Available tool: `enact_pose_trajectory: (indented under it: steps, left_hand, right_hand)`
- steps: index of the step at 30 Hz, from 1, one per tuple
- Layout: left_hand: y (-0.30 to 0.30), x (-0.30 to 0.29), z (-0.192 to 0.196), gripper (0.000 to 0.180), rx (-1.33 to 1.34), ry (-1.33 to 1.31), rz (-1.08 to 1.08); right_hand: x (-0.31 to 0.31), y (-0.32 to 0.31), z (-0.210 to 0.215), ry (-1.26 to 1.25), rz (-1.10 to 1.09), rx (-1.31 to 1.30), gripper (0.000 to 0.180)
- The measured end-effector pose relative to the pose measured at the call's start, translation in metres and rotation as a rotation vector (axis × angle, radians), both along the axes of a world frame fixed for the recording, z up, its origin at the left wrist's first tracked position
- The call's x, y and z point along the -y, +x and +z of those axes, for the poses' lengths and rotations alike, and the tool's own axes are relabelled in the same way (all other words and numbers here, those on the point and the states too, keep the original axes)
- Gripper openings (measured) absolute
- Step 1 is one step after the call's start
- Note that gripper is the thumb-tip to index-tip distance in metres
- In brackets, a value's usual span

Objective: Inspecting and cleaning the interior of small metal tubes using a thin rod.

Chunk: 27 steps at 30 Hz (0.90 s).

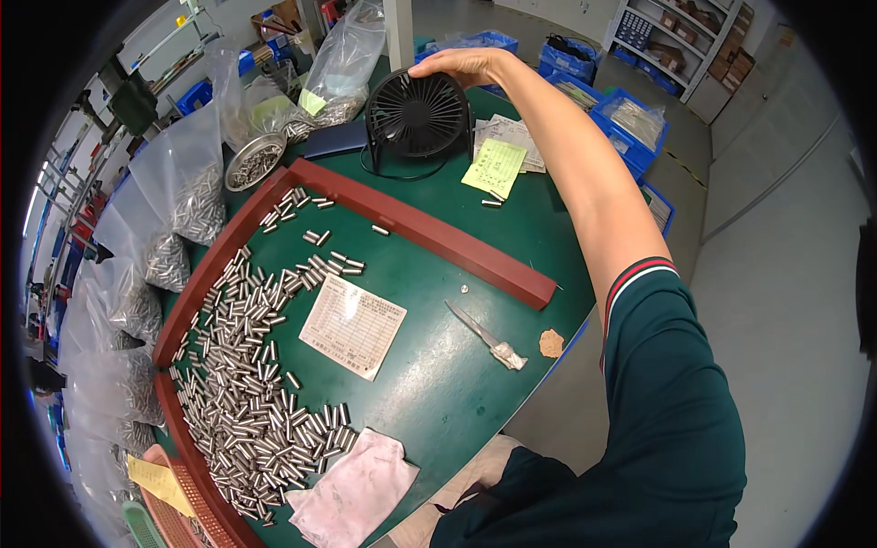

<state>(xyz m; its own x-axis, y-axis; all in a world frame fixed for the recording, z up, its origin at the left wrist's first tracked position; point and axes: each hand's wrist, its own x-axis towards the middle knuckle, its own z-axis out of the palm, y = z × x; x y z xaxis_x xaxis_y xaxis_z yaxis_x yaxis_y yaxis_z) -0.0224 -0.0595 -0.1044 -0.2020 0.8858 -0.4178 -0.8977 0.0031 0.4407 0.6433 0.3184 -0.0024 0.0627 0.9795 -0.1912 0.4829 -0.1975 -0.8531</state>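
My right arm stretches across the right side to the far edge of the table. My right hand (468, 66) is closed over the top rim of a small black desk fan (416, 117), partly hidden behind it. The fan stands upright on its stand, its cable lying on the green tabletop. My left hand is out of sight. Many small silvery metal cylinders (242, 365) lie heaped on the left, inside a dark red frame (429, 233). Nearer me are a printed card (353, 326), a knife with a wrapped handle (484, 335) and a pale pink cloth (356, 490).
Clear plastic bags of metal parts (196, 205) line the left edge. A round metal dish (255, 163) of parts sits by the frame's far corner. Yellow paper slips (496, 167) lie right of the fan. Blue crates (628, 132) stand beyond the table, and baskets (174, 489) at lower left.
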Motion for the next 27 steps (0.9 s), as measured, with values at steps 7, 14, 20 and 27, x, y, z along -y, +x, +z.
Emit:
enact_pose_trajectory:
  steps: [7,14,20,27]
  left_hand:
    - [0.001,0.002,-0.002,0.015,-0.013,-0.007,0.016]
    - [-0.004,0.006,-0.008,0.016,0.011,-0.02,0.034]
    - [0.003,0.005,-0.004,0.016,0.009,-0.039,0.064]
    - [0.007,0.002,-0.004,0.016,0.065,-0.09,0.087]
  right_hand:
    - [-0.005,-0.006,0.014,-0.076,0.043,0.054,0.063]
    - [-0.016,-0.019,0.035,-0.235,0.061,0.365,0.083]
    - [-0.024,-0.025,0.034,-0.203,0.081,0.426,0.082]
    - [-0.032,-0.019,0.031,-0.21,0.102,0.405,0.075]
